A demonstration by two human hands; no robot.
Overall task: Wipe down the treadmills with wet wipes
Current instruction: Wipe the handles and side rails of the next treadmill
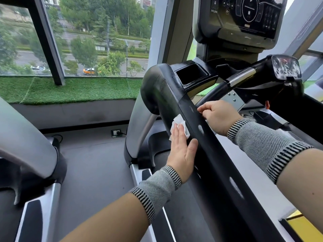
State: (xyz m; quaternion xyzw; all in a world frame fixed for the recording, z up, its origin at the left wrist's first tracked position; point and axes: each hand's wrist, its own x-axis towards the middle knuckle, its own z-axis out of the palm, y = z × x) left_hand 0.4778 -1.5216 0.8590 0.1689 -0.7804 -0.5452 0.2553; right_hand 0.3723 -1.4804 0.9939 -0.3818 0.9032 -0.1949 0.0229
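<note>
Head view is all that's given, and everything is placed around the black side handrail (pixel 201 137) of the nearer treadmill (pixel 232 70). One white wet wipe (pixel 180 123) is seen pressed flat against the outer left face of that handrail, about a third of the way down from its rounded top end. It's pinned there by the left hand (pixel 181 151), fingers straight and held together, thumb stuck out against the rail's edge. The right hand (pixel 218 116) is laid on the rail's inner side, just across from the wipe, with fingers curled over the edge of the rail. Two hands total, two grey knit wristbands (pixel 157 191) with striped cuffs, one per wrist. Two treadmills are counted: the second treadmill (pixel 29 145) is well off to the left of the handrail. One console (pixel 244 20) is seen above the rail's top end, and one recessed cup holder (pixel 190 72) right beside that end.
</note>
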